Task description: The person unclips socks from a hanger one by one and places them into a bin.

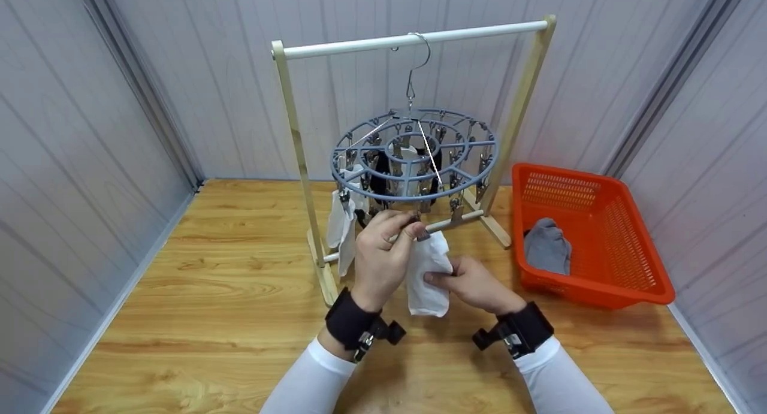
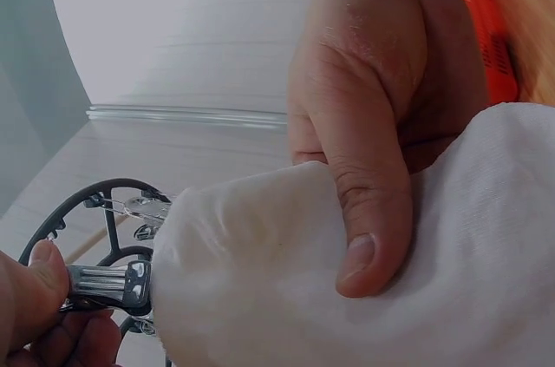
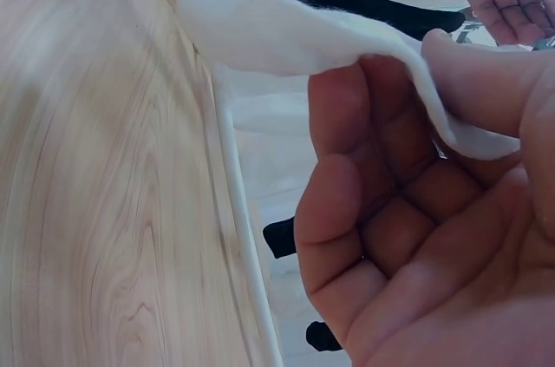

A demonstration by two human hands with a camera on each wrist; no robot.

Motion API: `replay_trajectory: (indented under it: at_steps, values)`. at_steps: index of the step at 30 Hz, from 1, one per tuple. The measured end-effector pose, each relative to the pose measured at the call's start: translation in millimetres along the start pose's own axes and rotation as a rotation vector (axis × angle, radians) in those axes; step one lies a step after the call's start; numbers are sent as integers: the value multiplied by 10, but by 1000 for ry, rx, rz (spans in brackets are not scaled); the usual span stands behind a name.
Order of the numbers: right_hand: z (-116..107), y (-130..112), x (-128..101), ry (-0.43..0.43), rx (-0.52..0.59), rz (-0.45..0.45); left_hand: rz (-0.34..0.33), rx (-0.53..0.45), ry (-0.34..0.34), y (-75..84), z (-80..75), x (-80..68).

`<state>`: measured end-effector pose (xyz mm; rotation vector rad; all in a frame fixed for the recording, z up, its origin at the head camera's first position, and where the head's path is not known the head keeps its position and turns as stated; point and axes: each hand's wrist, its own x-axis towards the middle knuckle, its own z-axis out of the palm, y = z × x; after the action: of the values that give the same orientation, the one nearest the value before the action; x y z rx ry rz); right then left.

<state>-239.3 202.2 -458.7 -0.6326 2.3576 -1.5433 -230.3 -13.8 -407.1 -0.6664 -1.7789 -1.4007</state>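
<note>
A round grey clip hanger (image 1: 413, 153) hangs by its hook from a wooden rack (image 1: 413, 39), with white and black socks clipped on it. My left hand (image 1: 412, 228) pinches a metal clip (image 2: 104, 285) at the hanger's near rim. Just below it, my right hand (image 1: 438, 276) pinches a white sock (image 1: 426, 276) between thumb and fingers, holding its top edge up against that clip. In the left wrist view the right thumb (image 2: 368, 237) presses on the white sock (image 2: 260, 280). The right wrist view shows the white sock (image 3: 295, 33) draped over my right hand's fingertips (image 3: 438, 63).
An orange basket (image 1: 623, 282) stands on the right of the wooden table (image 1: 210, 294), with a grey sock (image 1: 546, 246) inside. Another white sock (image 1: 341, 228) hangs from the hanger's left side. Grey panel walls close in on three sides.
</note>
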Motion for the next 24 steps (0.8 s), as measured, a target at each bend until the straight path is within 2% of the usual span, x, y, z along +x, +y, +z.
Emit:
replay_trajectory:
  at_steps: [8,17,20,24]
  values:
    - [1,-10,-5,-13,12,18,-1,21,-9,12,0,-10]
    - [-5,-16,-5,-10,12,22,-86,74,-56,124,-14,1]
    - [-9,-14,-6,-25,16,18,-60,160,-86,163,-24,6]
    - [-15,-13,-2,-37,17,18,25,293,-105,212,-42,7]
